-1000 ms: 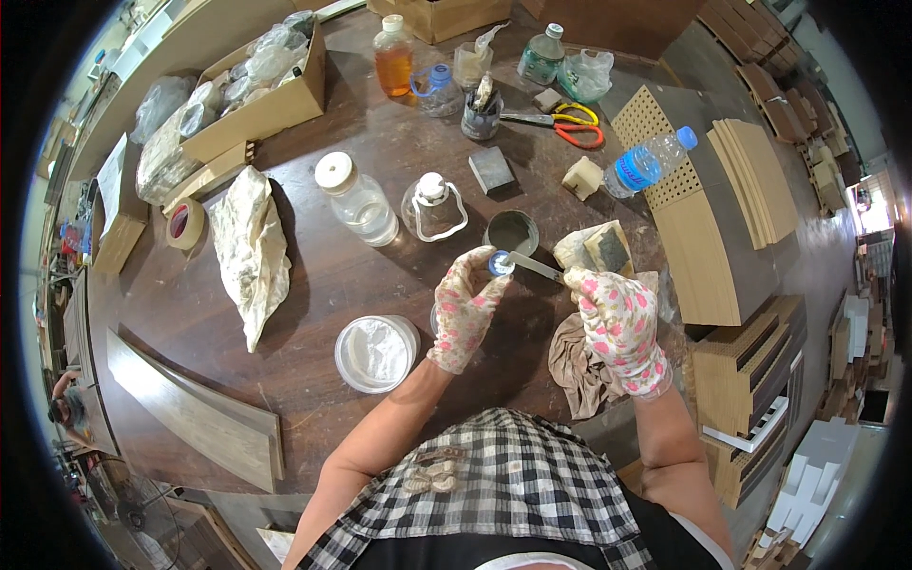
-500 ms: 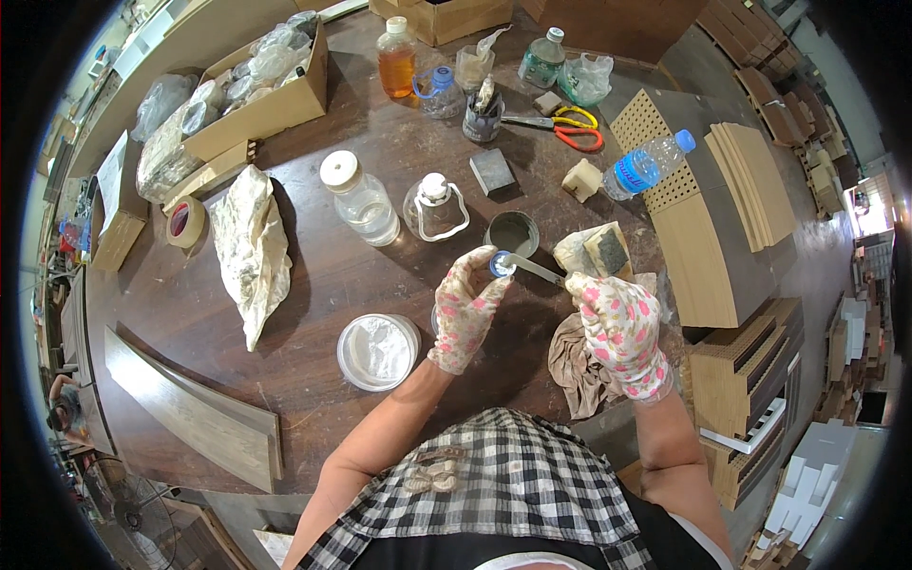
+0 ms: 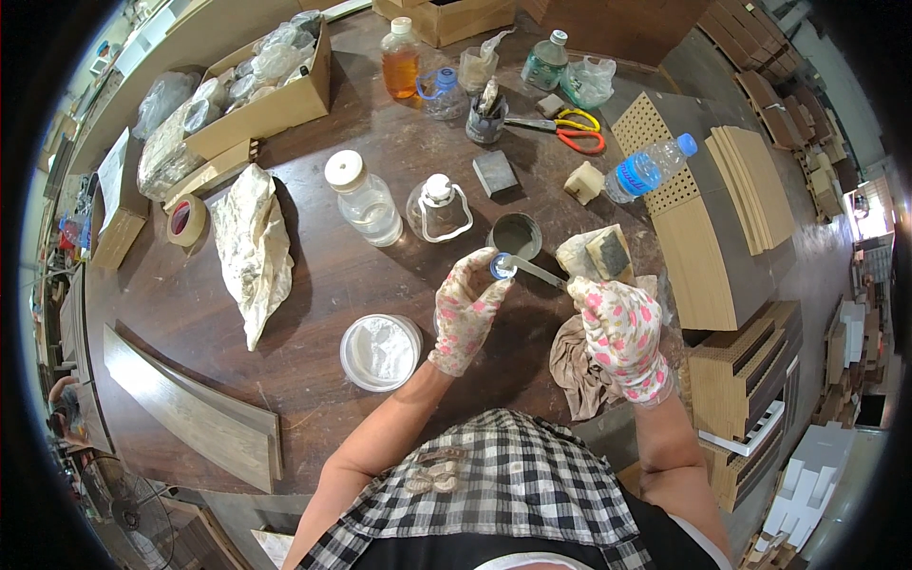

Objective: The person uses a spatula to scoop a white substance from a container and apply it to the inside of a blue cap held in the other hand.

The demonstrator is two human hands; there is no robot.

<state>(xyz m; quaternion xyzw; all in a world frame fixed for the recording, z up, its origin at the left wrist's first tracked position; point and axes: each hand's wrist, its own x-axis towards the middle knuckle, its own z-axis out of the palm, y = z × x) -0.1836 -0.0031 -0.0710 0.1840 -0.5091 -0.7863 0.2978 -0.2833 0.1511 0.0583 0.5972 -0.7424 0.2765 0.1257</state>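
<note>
My left hand [image 3: 464, 318], in a white glove with pink spots, pinches a small blue bottle cap [image 3: 496, 270] that has white matter in it. In a matching glove, my right hand [image 3: 622, 332] is closed around a thin, flat spatula [image 3: 539, 273], whose tip reaches into the cap. Just beyond the cap stands a dark open cup [image 3: 517, 235]. A clear tub of white powder [image 3: 379, 352] sits to the left of my left wrist. Under my right hand's left side lies a crumpled brown cloth [image 3: 577, 372]. A stained sponge block [image 3: 581, 255] rests behind that hand.
Clear bottles [image 3: 369, 211] stand mid-table, and a blue-labelled water bottle [image 3: 650, 169] lies at the right beside perforated boards [image 3: 693, 237]. Scissors [image 3: 576, 133] lie farther back. Off to the left are a stained cloth [image 3: 252, 252], a tape roll [image 3: 186, 221] and wood strips [image 3: 190, 408].
</note>
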